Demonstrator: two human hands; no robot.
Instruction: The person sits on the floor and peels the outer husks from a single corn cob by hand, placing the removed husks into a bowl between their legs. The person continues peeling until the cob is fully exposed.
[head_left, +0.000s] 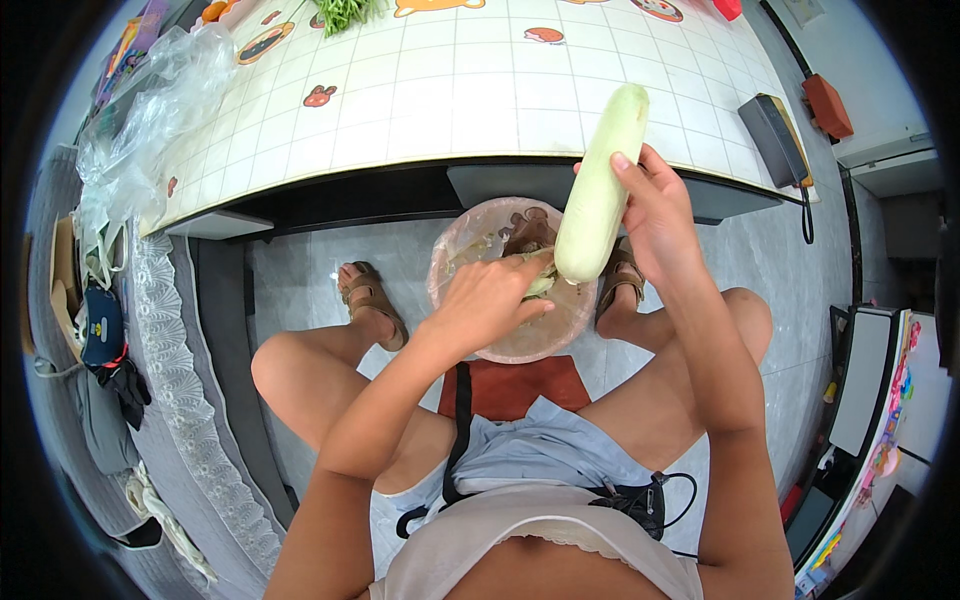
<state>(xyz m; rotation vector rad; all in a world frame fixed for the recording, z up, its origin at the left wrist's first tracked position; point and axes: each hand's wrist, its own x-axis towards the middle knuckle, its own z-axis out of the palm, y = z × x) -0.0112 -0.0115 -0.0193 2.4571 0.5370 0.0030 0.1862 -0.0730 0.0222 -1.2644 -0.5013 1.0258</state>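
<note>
My right hand (660, 206) grips a long, pale green gourd (602, 187), thumb on its near face. The gourd tilts, its upper end over the table edge and its lower end over a waste bin (517, 352). My left hand (484, 300) is palm down above the bin, with thumb and forefinger apart and fingertips close to the gourd's lower end. Pale green scraps (541, 285) show just beneath those fingers; whether they touch is unclear. The bin has a thin pinkish plastic liner and holds more scraps and a dark brown item (531, 229).
A table (420, 112) with a white gridded cover stands ahead, bearing green vegetables (337, 15) and a dark grey pouch (772, 139). Clear plastic bags (157, 112) hang at its left corner. A lace-trimmed sofa (172, 360) is left, a cabinet (862, 390) right.
</note>
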